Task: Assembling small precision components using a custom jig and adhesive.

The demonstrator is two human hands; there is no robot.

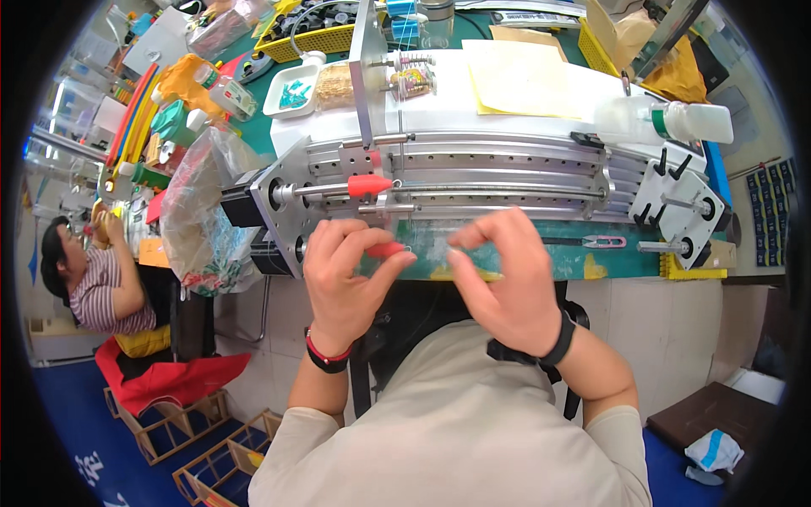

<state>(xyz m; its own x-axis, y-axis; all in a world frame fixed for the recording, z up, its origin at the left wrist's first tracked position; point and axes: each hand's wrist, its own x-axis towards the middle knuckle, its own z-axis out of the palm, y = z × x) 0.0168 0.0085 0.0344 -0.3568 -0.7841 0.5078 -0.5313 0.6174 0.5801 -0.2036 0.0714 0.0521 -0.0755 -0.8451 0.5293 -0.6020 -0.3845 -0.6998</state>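
Between the thumb and fingers of my left hand is a small red piece with a wire loop at its right end. My right hand hovers to its right, apart from it, thumb and forefinger pinched together. Anything in that pinch is too small to make out, and the fingertips are slightly blurred. Just beyond both hands lies a metal rail machine. A larger red piece sits on its thin shaft, with a metal hook at the tip.
Pink-handled thread snips lie on the green mat at right. Behind the machine are a white tray of teal bits, yellow paper and a clear bottle. A plastic bag stands left; another person sits beyond.
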